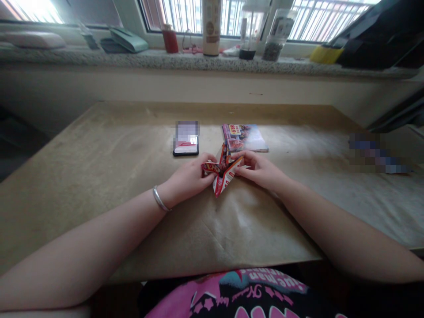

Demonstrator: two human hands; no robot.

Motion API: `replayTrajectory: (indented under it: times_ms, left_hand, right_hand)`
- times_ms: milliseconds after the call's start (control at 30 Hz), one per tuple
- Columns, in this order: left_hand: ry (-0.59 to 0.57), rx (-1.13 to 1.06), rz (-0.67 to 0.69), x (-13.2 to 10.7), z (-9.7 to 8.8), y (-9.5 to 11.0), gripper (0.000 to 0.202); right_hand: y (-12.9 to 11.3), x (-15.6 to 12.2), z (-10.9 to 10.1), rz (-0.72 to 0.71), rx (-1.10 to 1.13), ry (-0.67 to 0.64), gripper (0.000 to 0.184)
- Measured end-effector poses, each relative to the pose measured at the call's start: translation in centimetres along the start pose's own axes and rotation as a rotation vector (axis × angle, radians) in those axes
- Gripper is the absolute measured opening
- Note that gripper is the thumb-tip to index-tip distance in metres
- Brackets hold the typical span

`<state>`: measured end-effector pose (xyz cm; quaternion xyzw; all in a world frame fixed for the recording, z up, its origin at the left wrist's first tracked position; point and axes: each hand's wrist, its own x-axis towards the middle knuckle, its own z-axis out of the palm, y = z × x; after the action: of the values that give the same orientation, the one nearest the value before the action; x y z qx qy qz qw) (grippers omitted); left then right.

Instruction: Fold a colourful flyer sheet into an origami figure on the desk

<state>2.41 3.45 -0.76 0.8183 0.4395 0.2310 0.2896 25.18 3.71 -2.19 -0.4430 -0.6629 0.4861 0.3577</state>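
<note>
A folded piece of printed red and white paper (222, 174) with pointed flaps rests on the brown table (99, 176) in front of me. My left hand (190, 176) pinches its left flap, fingers closed. My right hand (260, 168) pinches the right flap from the other side, fingers closed too. A silver bangle (159, 199) circles my left wrist.
A phone (186, 140) lies just beyond my left hand. A stack of printed leaflets (244, 138) lies beyond my right hand. A blurred object (377, 154) sits at the right. The stone windowsill (132, 59) holds a red cup (170, 40), a tall bottle (212, 26) and jars.
</note>
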Motion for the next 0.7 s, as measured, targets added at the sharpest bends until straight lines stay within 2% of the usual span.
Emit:
replayTrajectory:
  times_ms: [100,300,467,700]
  left_hand:
    - [0.017,-0.094,-0.007,0.2,0.2,-0.3,0.024]
    - [0.066,-0.494,-0.017,0.6,0.8,-0.4,0.036]
    - [0.143,-0.722,-0.035,0.8,1.0,-0.5,0.048]
    - [0.213,-0.893,-0.127,0.8,0.6,0.5,0.032]
  right_hand:
    - [0.6,0.2,-0.1,0.025,0.098,-0.015,0.034]
    - [0.4,0.3,0.1,0.083,0.253,0.149,0.026]
    - [-0.2,0.4,0.2,0.07,0.383,0.182,0.029]
    - [0.1,0.5,0.1,0.057,0.39,0.232,0.03]
